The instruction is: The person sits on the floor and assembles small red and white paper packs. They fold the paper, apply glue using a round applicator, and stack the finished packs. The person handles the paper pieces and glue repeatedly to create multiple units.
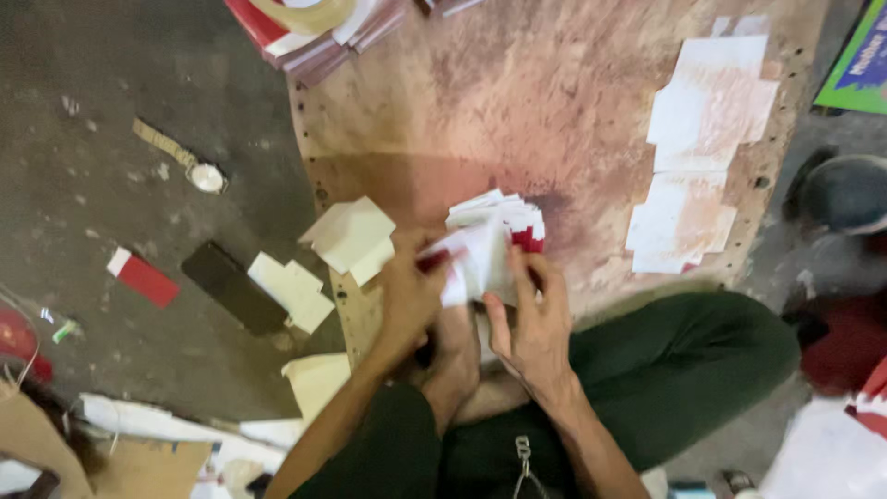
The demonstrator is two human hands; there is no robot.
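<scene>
Pinched a red-and-white card stack (494, 242) in both hands, left (411, 294), right (531, 323), near worn wooden board's (554, 102) front edge.

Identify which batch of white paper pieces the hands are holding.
The red-and-white stack at the board's near edge, gripped by left hand and right hand; the folded pieces and pasted sheets lie untouched.

Stained board (517, 102) w/ paper sheets (707, 111)

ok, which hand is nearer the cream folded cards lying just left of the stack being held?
Left. The left hand sits right beside the cream folded cards, just below and right of them. The right hand is farther right, on the far side of the red-and-white card stack.
</scene>
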